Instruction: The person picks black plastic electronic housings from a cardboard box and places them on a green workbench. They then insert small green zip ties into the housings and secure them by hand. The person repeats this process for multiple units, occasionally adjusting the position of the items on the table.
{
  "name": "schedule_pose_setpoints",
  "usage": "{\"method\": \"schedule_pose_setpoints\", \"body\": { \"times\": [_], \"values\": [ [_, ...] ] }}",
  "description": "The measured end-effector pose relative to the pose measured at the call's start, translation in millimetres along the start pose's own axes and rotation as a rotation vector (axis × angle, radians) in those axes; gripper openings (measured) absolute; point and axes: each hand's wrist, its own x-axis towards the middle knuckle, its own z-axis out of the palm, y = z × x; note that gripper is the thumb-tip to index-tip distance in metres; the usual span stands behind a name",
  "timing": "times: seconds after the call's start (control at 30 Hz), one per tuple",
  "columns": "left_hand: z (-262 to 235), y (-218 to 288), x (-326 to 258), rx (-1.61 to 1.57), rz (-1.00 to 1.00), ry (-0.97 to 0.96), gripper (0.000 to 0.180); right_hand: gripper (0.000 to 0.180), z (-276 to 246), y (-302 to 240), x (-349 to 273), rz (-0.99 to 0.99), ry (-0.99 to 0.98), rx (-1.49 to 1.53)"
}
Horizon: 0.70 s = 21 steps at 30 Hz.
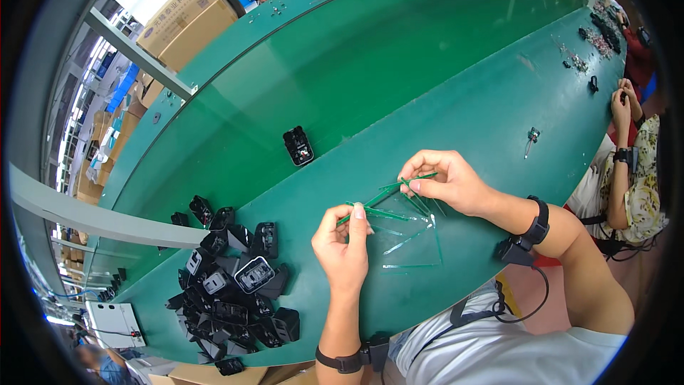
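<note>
- Head view: I'm looking down on a green workbench (456, 121) with a long curved near edge.
- My left hand (343, 246) is up over the near edge, thumb and fingertips pinched together on the end of a thin green strip (367, 208).
- My right hand (445, 182) sits just beside it, farther along the same edge, fingers closed on a small bunch of green strips (413, 192) that fan out below the palm.
- Both strips cross between my two hands, close to touching; I can't tell whether they do.
- More loose strips (410, 242) lie flat on the workbench right under my hands, near the near edge.
- Left of my left hand, a heap of black plastic housings (235, 285) crowds the near-left corner.
- One single black housing (298, 145) lies alone toward the middle of the workbench, well apart from the heap.
- At the right end another person's hands (621, 103) are raised by the workbench edge, with small dark parts (595, 36) scattered beyond them.
- Cardboard boxes (187, 18) stand past the far-left edge.
</note>
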Motion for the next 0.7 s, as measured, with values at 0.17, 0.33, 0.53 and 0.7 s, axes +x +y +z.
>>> {"method": "schedule_pose_setpoints", "body": {
  "times": [0.17, 0.33, 0.53, 0.7],
  "values": [
    [-3.0, 1.9, 0.5, -0.07, -0.037, 0.004, 0.014, 0.013, 1.4, -1.9, 1.1, 0.024, -0.021, 0.005],
    [-1.7, 2.4, -0.1, -0.102, -0.045, -0.024, 0.013, 0.012, 2.4, -1.4, -1.8, -0.018, -0.052, -0.014],
    [-1.4, 0.0, 0.4, -0.075, -0.049, -0.03, 0.013, 0.014, 0.7, -2.6, -2.1, 0.01, -0.044, -0.06],
    [-2.2, 2.3, 0.3, -0.078, -0.06, -0.047, 0.012, 0.015, 1.2, -2.0, -1.4, 0.002, -0.029, -0.022]
  ]
}}
